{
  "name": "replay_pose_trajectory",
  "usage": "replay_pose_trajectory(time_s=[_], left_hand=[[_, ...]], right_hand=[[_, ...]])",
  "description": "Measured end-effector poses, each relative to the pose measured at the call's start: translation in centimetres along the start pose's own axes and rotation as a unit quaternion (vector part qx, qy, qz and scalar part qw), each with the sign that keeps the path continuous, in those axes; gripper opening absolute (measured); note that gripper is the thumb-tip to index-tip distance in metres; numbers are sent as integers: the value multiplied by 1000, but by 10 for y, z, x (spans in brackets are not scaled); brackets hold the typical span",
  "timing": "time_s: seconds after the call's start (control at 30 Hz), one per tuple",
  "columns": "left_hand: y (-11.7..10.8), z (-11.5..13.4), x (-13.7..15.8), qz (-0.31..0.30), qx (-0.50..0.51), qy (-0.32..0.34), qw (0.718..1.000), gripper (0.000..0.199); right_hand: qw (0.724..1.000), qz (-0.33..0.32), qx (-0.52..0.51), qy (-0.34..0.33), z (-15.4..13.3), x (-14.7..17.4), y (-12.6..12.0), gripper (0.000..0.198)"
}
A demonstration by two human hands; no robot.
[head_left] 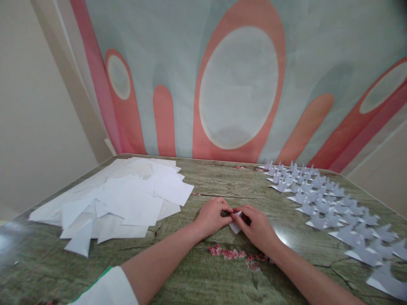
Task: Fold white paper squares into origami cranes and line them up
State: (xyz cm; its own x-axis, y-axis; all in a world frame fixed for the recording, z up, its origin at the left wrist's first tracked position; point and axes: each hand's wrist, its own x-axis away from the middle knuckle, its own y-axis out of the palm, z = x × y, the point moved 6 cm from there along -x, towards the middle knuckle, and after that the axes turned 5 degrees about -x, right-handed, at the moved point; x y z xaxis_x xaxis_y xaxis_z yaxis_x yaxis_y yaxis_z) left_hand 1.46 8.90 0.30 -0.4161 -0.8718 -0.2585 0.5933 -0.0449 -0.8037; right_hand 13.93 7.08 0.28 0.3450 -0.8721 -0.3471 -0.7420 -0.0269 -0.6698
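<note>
A small piece of folded white paper [235, 227] is pinched between my two hands over the middle of the table. My left hand [214, 217] grips its upper left edge with thumb and fingertips. From the other side my right hand [256, 222] holds it, thumb and index finger closed on its top. Only the lower part of the paper shows below the fingers; its upper folds are hidden.
A pile of loose white paper sheets [127, 195] covers the table's left side. Rows of folded white paper birds [321, 205] stand on the right. The wood-patterned table [178, 271] bears pink flower prints. A patterned backdrop [171, 38] hangs behind its far edge.
</note>
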Motion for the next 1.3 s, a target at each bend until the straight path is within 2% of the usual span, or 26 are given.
replay_pose_trajectory(time_s=[0.27, 0.7, 0.97, 1.3], left_hand=[[0, -2, -1, -8, 4, 2, 1000, 17], [1, 2, 1, -1, -27, 21, 999, 13], [-2, 9, 6, -8, -76, 35, 996, 14], [-4, 11, 6, -8, -90, 39, 995, 12]], right_hand=[[998, -4, 53, -25, 8, 2, 2, 15], [981, -17, 159, -114, -5, 1, 1, 14], [970, -8, 178, -164, -15, 2, -4, 21], [968, 2, 175, -179, -20, 5, -7, 25]])
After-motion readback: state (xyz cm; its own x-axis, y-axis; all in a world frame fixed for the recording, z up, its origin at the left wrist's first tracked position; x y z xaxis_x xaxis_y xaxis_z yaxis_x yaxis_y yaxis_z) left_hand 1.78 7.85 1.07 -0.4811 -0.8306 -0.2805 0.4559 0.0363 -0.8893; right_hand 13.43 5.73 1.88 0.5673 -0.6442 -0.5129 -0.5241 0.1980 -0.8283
